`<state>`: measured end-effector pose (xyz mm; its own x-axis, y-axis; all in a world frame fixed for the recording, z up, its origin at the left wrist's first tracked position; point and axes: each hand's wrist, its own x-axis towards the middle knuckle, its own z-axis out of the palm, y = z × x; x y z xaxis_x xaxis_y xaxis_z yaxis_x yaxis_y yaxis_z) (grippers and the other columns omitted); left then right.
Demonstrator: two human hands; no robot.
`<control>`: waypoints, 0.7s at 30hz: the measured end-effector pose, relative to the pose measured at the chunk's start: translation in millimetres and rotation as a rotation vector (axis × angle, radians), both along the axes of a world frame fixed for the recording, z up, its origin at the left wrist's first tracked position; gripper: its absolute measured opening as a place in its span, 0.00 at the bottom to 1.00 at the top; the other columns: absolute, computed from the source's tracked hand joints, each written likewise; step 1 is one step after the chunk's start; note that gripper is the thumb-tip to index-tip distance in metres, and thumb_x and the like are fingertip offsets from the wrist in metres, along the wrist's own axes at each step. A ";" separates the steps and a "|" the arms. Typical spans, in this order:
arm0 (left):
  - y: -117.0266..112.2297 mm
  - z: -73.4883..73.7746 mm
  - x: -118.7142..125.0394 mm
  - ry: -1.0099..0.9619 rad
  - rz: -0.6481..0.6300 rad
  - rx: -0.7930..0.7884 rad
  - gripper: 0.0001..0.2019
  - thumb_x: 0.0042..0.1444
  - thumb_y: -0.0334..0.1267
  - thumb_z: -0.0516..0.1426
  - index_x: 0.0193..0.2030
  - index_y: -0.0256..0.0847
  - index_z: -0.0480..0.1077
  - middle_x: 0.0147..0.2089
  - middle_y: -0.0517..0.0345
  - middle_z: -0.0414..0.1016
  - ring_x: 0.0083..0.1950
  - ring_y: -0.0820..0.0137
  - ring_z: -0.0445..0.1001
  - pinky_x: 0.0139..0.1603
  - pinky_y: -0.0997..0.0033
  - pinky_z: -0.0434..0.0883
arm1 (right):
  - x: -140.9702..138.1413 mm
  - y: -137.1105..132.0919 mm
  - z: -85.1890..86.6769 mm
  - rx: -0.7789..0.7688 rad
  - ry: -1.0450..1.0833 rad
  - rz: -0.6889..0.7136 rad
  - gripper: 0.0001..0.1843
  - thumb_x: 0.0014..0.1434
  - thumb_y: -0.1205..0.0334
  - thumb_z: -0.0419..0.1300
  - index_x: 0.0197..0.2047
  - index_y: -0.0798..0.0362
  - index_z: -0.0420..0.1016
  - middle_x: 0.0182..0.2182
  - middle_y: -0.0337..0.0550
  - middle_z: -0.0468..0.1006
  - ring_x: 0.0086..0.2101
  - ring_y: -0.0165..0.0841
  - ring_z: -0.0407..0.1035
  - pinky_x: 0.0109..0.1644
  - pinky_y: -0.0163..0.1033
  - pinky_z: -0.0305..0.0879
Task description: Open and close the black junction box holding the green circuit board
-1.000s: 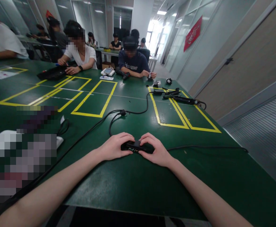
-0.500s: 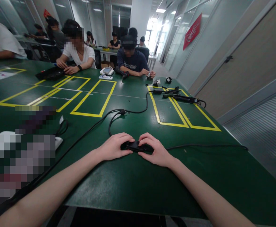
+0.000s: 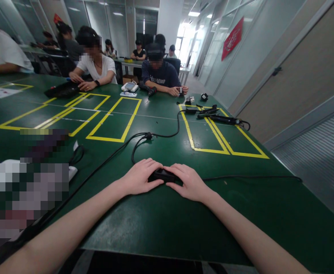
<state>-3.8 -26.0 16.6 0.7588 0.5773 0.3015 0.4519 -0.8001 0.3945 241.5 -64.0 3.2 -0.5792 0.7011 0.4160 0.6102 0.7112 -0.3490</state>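
A black power adapter [image 3: 164, 175] lies low over the green table [image 3: 167, 224], straight in front of me. My left hand [image 3: 143, 177] is closed around its left end, fingers on the far side and thumb on the near side. My right hand [image 3: 188, 182] grips the right end the same way, and the fingertips of both hands almost meet. Both ends of the adapter are hidden in my hands. A black cable [image 3: 133, 154] runs from beside my left hand up to a plug [image 3: 147, 136]. Another black cable [image 3: 249, 175] leads off rightward from behind my right hand.
Yellow tape rectangles [image 3: 123, 140] mark the table. Black tools with a cord [image 3: 226, 120] lie at the far right. Across the table, one person [image 3: 162, 74] holds a small part near a power drill [image 3: 152, 91]; another works over a black tray [image 3: 61, 90]. Blurred items cover the left side.
My right hand's fingers have straightened and slid left along the adapter. The adapter appears slightly turned between my hands. My left hand has barely shifted.
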 end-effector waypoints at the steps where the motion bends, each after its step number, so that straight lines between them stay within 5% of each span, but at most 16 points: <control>1: -0.2 -0.1 0.5 0.001 0.005 0.015 0.15 0.65 0.44 0.62 0.54 0.39 0.70 0.48 0.50 0.78 0.49 0.57 0.76 0.51 0.58 0.72 | -0.1 -0.5 0.2 0.001 -0.020 -0.009 0.21 0.67 0.57 0.63 0.61 0.52 0.72 0.45 0.52 0.81 0.42 0.44 0.77 0.46 0.49 0.75; 8: 0.5 -2.1 2.7 0.017 -0.020 0.041 0.12 0.71 0.46 0.56 0.50 0.40 0.72 0.45 0.51 0.78 0.48 0.60 0.77 0.50 0.62 0.72 | 4.9 -2.3 1.7 -0.056 -0.079 -0.054 0.16 0.73 0.53 0.54 0.54 0.52 0.75 0.41 0.50 0.84 0.39 0.42 0.79 0.44 0.45 0.75; 13: -1.1 -1.5 2.4 0.058 -0.014 0.052 0.14 0.71 0.48 0.56 0.51 0.39 0.74 0.43 0.51 0.78 0.45 0.60 0.78 0.49 0.62 0.73 | 3.1 -3.3 8.6 -0.002 -0.006 0.008 0.14 0.71 0.54 0.58 0.54 0.51 0.75 0.43 0.51 0.83 0.40 0.42 0.78 0.44 0.46 0.75; 18: -1.5 -5.7 2.4 -0.020 -0.024 0.015 0.19 0.70 0.47 0.58 0.62 0.41 0.70 0.55 0.48 0.80 0.54 0.59 0.79 0.57 0.59 0.74 | 0.3 -2.3 8.4 0.034 0.080 0.023 0.12 0.70 0.57 0.60 0.54 0.50 0.77 0.40 0.49 0.83 0.38 0.42 0.77 0.43 0.46 0.77; 21: -0.7 -7.8 2.1 -0.026 -0.043 -0.018 0.15 0.70 0.44 0.57 0.58 0.41 0.73 0.53 0.49 0.82 0.53 0.60 0.81 0.56 0.61 0.75 | -0.2 -2.0 5.4 0.039 0.148 0.024 0.15 0.67 0.58 0.64 0.56 0.49 0.77 0.44 0.50 0.84 0.43 0.43 0.78 0.47 0.49 0.78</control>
<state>-1.7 -26.7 8.8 0.7748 0.5500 0.3118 0.4067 -0.8112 0.4202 241.3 -66.0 8.6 -0.5263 0.6693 0.5245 0.5369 0.7399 -0.4054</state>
